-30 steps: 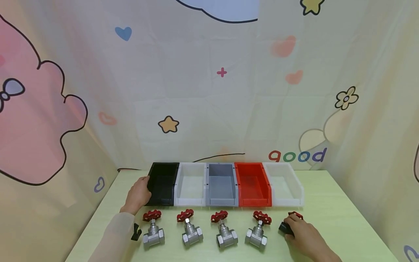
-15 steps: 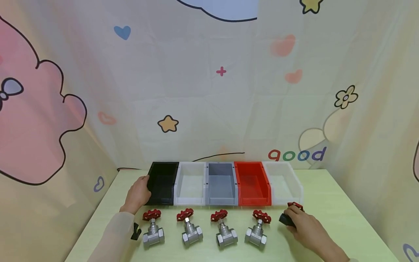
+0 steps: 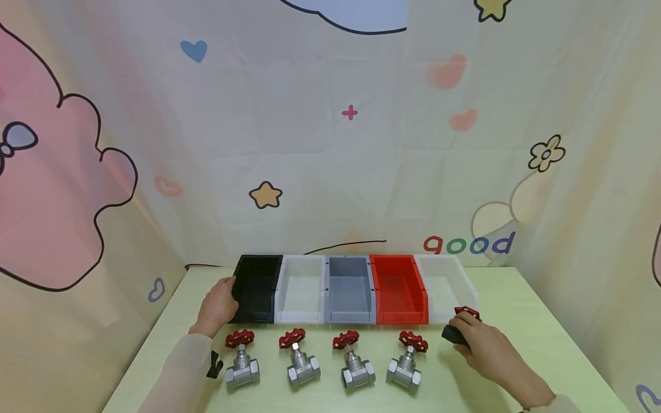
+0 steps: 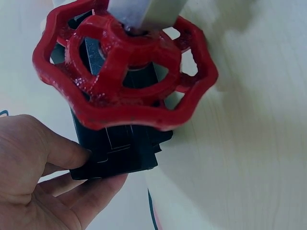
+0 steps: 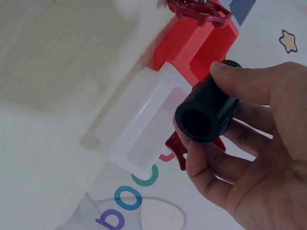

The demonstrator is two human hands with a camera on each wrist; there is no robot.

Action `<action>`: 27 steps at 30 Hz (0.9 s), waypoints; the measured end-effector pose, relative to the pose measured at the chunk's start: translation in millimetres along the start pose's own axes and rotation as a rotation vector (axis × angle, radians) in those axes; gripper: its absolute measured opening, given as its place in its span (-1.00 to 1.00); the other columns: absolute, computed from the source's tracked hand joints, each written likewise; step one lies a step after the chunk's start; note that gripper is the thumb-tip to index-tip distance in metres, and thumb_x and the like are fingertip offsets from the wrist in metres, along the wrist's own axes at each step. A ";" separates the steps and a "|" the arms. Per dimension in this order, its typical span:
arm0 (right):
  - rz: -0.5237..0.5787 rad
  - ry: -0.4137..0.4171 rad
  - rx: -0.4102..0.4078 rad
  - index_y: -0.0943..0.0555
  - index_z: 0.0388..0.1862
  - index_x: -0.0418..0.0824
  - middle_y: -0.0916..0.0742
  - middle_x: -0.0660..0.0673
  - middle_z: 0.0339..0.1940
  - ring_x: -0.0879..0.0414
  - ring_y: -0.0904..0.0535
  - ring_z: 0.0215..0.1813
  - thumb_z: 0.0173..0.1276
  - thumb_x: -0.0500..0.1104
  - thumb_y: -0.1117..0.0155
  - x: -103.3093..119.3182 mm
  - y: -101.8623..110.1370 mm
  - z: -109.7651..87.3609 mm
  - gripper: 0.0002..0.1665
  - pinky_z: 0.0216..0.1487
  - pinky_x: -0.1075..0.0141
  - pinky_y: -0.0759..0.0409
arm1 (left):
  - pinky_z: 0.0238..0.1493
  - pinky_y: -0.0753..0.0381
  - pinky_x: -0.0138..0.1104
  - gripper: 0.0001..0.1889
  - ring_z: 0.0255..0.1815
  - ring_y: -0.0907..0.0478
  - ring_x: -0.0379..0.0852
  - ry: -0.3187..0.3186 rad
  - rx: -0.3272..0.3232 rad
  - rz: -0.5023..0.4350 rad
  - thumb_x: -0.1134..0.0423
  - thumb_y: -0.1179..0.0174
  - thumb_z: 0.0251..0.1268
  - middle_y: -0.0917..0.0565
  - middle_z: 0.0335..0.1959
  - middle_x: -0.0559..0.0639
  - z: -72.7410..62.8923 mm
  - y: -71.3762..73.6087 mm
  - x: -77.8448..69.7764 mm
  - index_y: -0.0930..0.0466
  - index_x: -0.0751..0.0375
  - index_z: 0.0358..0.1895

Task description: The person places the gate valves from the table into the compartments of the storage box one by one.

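My left hand [image 3: 216,307] holds the side wall of the black bin [image 3: 254,319], thumb inside and fingers outside; the left wrist view shows this pinch on the bin's corner [image 4: 115,164]. A black valve with a tubular body [image 5: 206,108] and a red handle [image 5: 177,149] is gripped in my right hand [image 3: 488,349], thumb on the tube and fingers curled below. It is raised above the table, close to the front of the right-hand white bin [image 3: 453,316]. Part of its body is hidden by the fingers.
Several steel gate valves with red handwheels, such as the leftmost one [image 3: 242,374] and the rightmost one [image 3: 404,374], lie in a row. Behind them stand another white bin [image 3: 300,318], a grey bin [image 3: 351,317] and a red bin [image 3: 403,318], side by side. A printed curtain hangs behind.
My right hand has lifted the black valve off the table and moved it up and forward, toward the right-hand white bin. The left hand has stayed on the black bin.
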State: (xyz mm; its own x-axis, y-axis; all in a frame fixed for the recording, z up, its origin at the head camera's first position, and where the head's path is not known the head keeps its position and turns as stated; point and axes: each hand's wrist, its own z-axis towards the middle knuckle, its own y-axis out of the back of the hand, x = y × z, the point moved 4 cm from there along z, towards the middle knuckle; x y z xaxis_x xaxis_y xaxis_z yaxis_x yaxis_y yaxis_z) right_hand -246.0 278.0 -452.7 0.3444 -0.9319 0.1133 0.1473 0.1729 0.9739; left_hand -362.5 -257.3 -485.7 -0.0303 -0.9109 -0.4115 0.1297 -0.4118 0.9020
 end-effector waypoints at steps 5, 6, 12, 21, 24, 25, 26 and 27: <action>-0.004 0.026 -0.015 -0.64 0.00 -0.24 -0.68 -0.21 0.01 -0.08 -0.67 -0.20 0.05 -0.19 -0.55 1.5 4.3 3.3 -0.50 -0.12 -0.10 -0.71 | 0.25 -0.45 0.19 -0.37 0.30 -0.40 0.42 0.005 0.001 -0.007 0.49 -0.07 0.22 -0.34 0.38 0.46 0.5 0.0 0.1 -0.23 0.51 0.41; -0.005 0.033 -0.019 -0.64 0.00 -0.25 -0.69 -0.21 0.01 -0.08 -0.68 -0.20 0.05 -0.20 -0.55 1.8 4.9 4.0 -0.50 -0.11 -0.10 -0.71 | 0.26 -0.44 0.19 -0.37 0.31 -0.39 0.42 0.005 0.001 -0.009 0.49 -0.07 0.22 -0.34 0.38 0.46 0.6 -0.2 0.2 -0.23 0.51 0.41; 0.009 0.076 -0.040 -0.64 -0.01 -0.25 -0.69 -0.19 -0.01 -0.06 -0.68 -0.22 0.05 -0.25 -0.54 1.8 8.5 9.6 -0.52 -0.11 -0.07 -0.71 | 0.17 -0.52 0.16 -0.38 0.22 -0.47 0.41 -0.016 -0.010 -0.006 0.49 -0.04 0.22 -0.35 0.37 0.46 0.3 -0.7 1.2 -0.24 0.51 0.40; -0.005 0.117 -0.062 -0.65 0.02 -0.25 -0.70 -0.22 0.03 -0.11 -0.70 -0.19 0.04 -0.29 -0.54 -6.0 14.5 20.6 -0.50 -0.10 -0.06 -0.71 | 0.12 -0.55 0.16 -0.38 0.15 -0.52 0.41 -0.031 -0.020 -0.002 0.50 -0.02 0.22 -0.37 0.35 0.46 -0.4 0.6 1.5 -0.24 0.51 0.40; -0.014 0.137 -0.072 -0.65 0.02 -0.25 -0.70 -0.23 0.03 -0.13 -0.70 -0.18 0.03 -0.30 -0.54 -7.3 17.5 24.2 -0.49 -0.10 -0.07 -0.71 | 0.14 -0.54 0.16 -0.38 0.16 -0.52 0.40 -0.028 -0.020 -0.002 0.50 -0.02 0.22 -0.37 0.35 0.46 -0.2 0.4 1.5 -0.24 0.51 0.40; -0.017 0.139 -0.072 -0.65 0.02 -0.26 -0.70 -0.24 0.04 -0.14 -0.70 -0.17 0.03 -0.31 -0.53 -7.6 18.5 25.4 -0.49 -0.09 -0.07 -0.71 | 0.14 -0.54 0.16 -0.39 0.16 -0.51 0.40 -0.027 -0.020 -0.002 0.50 -0.02 0.22 -0.37 0.35 0.46 -0.2 0.3 1.5 -0.24 0.51 0.40; -0.019 0.141 -0.069 -0.65 0.02 -0.25 -0.69 -0.24 0.04 -0.14 -0.70 -0.17 0.03 -0.31 -0.53 -8.0 19.2 26.7 -0.49 -0.09 -0.08 -0.70 | 0.15 -0.53 0.16 -0.39 0.17 -0.51 0.41 -0.025 -0.019 -0.002 0.50 -0.02 0.22 -0.37 0.35 0.46 -0.2 0.1 1.5 -0.24 0.51 0.40; -0.020 0.140 -0.064 -0.65 0.02 -0.25 -0.69 -0.24 0.05 -0.15 -0.70 -0.16 0.03 -0.32 -0.53 -8.5 19.7 27.9 -0.49 -0.08 -0.08 -0.70 | 0.16 -0.53 0.17 -0.39 0.18 -0.51 0.41 -0.024 -0.018 -0.002 0.50 -0.02 0.22 -0.37 0.35 0.46 -0.2 -0.1 1.6 -0.24 0.51 0.40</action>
State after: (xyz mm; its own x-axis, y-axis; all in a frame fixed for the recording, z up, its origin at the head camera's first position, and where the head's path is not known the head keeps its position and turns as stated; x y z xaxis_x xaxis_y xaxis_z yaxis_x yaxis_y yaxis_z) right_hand -271.9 280.4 -429.0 0.4665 -0.8824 0.0611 0.2129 0.1791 0.9605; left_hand -362.3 -258.8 -486.4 -0.0544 -0.9106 -0.4097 0.1476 -0.4131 0.8986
